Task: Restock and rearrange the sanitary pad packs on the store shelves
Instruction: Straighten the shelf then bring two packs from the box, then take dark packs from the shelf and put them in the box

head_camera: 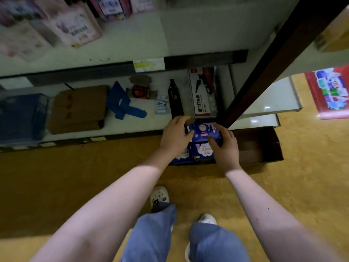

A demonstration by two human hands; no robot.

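Restocking pick-up, it seems: at frame centre the hands, left hand [175, 137] and right hand [223, 147], curl around one blue pad pack [204, 131] over the floor box [255, 148]; next it likely needs lifting to the shelf [132, 40]

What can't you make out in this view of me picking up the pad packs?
All in the head view:
- blue pack: its side edges sit under the left hand and right hand holding it; the print is too small to read.
- lower packs in the box: the count is hidden by the hands and the blue pack.
- pink packs on the upper shelf: blurred, labels unreadable.
- price tag: blurred.
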